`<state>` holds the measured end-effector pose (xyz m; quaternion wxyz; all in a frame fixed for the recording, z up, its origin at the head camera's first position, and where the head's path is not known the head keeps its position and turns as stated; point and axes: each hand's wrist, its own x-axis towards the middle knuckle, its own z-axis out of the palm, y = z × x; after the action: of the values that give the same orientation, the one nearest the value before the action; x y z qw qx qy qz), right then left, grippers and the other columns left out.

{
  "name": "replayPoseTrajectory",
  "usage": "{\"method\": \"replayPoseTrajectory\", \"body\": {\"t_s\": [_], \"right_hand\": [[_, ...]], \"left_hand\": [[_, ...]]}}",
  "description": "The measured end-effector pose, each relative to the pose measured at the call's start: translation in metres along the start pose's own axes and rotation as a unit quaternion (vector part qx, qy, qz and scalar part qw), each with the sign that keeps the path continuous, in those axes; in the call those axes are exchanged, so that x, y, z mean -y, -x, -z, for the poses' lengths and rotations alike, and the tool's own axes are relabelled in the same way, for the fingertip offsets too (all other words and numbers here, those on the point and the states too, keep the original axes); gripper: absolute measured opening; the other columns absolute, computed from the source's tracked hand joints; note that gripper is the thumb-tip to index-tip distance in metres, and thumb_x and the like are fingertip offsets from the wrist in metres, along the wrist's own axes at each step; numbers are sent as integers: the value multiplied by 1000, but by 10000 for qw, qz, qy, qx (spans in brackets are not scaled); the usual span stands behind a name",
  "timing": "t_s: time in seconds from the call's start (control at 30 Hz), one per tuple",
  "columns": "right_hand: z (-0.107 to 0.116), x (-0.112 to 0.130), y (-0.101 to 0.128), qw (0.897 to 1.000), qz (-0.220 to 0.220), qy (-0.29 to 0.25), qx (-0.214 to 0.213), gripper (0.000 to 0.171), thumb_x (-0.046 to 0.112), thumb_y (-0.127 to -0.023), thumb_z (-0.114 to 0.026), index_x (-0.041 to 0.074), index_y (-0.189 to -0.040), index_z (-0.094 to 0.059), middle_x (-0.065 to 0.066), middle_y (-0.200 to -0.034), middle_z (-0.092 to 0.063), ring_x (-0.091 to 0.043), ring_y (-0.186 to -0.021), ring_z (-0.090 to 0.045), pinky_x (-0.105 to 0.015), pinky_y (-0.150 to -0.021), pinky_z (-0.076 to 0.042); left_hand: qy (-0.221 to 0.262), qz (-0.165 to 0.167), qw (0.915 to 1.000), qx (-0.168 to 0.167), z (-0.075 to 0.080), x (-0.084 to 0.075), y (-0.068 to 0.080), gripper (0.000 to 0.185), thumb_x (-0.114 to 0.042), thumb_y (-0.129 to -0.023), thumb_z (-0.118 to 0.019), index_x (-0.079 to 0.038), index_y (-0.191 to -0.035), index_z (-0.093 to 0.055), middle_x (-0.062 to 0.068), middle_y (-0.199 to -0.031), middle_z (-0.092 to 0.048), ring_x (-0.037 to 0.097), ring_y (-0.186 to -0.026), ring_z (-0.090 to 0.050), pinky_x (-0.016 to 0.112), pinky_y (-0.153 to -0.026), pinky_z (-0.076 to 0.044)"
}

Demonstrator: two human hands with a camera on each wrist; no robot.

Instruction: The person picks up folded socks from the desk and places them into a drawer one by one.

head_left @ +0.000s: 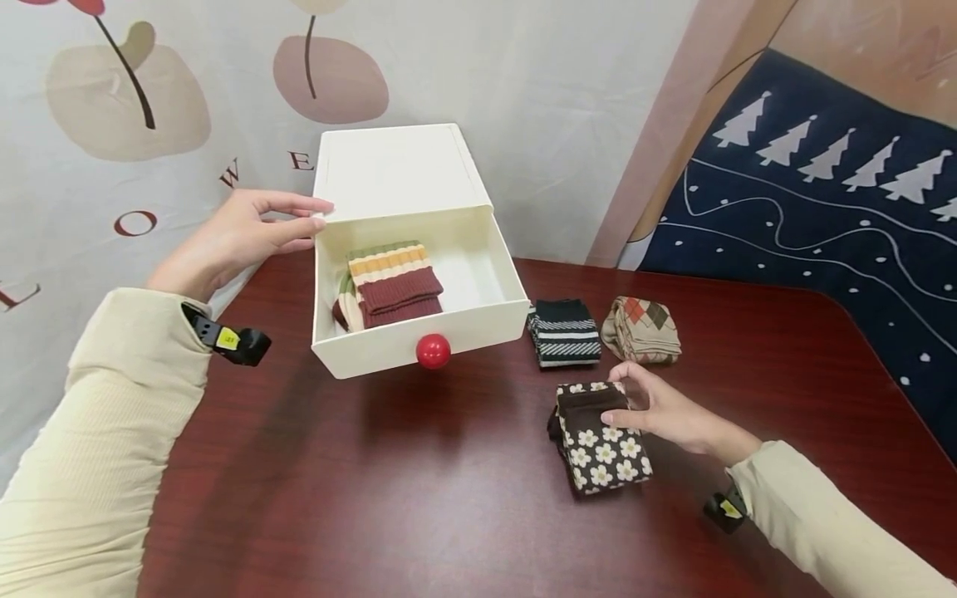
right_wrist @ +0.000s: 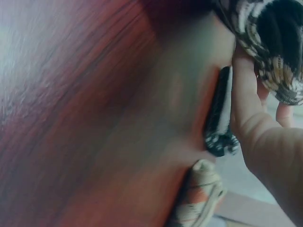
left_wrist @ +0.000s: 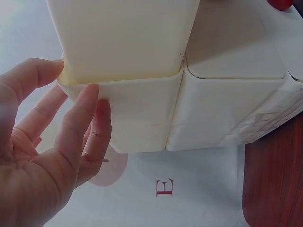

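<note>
Two hands work by the drawer box (head_left: 404, 178): left hand (head_left: 239, 237), fingers straight, touches its side; right hand (head_left: 661, 411) pinches the floral socks (head_left: 601, 444) right of the red knob (head_left: 433, 350); backdrop letters "W", "E", "O"

Dark red wooden table (head_left: 419, 498). Bears a cream drawer box (head_left: 404, 249), at the left hand (head_left: 239, 237). Flowered socks (head_left: 601, 444) under the right hand (head_left: 665, 411); striped socks (head_left: 564, 332) and argyle socks (head_left: 641, 330) just beyond.
</note>
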<state>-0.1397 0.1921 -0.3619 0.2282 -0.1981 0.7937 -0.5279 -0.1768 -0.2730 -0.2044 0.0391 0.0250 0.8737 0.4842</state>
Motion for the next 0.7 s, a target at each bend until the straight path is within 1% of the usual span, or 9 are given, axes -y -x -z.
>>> {"method": "replayPoseTrajectory", "body": {"t_s": [0.1,0.2,0.27,0.47,0.57,0.7], "right_hand": [[1,15,3,9999,-12,-62,-81,41,9,-78,-68,0,-104,-38,-15,-102,-45,-24,-92,-48,-32,-70,-51],[4,35,7,9996,-30,-268,-85,40,7,-78,-67,1,-105,-38,-16,-101,-49,-24,-90,-53,-36,-71,-54],[7,49,9,9991,-40,-425,-71,39,6,-79,-66,1,-106,-38,-18,-101,-51,-26,-87,-56,-39,-69,-55],[17,94,16,9989,72,-441,-134,33,6,-81,-63,5,-107,-42,-15,-102,-53,-23,-91,-56,-39,-70,-55],[23,118,16,9979,288,-571,-44,28,3,-84,-60,8,-106,-44,-14,-102,-52,-22,-87,-56,-40,-67,-56],[29,152,12,9925,642,-1037,118,27,0,-86,-55,8,-109,-44,-16,-101,-52,-25,-82,-58,-42,-65,-57]], "left_hand": [[-43,28,10000,-21,1,1,1,50,-29,-83,-62,-7,-126,-50,6,-124,-43,1,-92,-54,15,-79,-50],[-68,52,10000,-20,2,1,1,51,-30,-83,-62,-6,-127,-49,6,-125,-43,1,-91,-55,15,-79,-50],[-104,67,9999,-16,2,0,1,52,-31,-83,-61,-6,-127,-49,7,-126,-43,0,-90,-56,14,-78,-50],[-105,32,9999,12,-1,0,-1,53,-32,-83,-61,-5,-127,-49,7,-126,-43,1,-90,-56,13,-78,-50],[-101,32,9999,17,-1,0,-1,53,-32,-83,-61,-4,-126,-49,6,-126,-44,1,-91,-55,13,-77,-50],[-142,68,9999,20,0,-1,-1,53,-33,-83,-61,-5,-126,-49,7,-126,-43,1,-90,-56,13,-77,-50]]}}
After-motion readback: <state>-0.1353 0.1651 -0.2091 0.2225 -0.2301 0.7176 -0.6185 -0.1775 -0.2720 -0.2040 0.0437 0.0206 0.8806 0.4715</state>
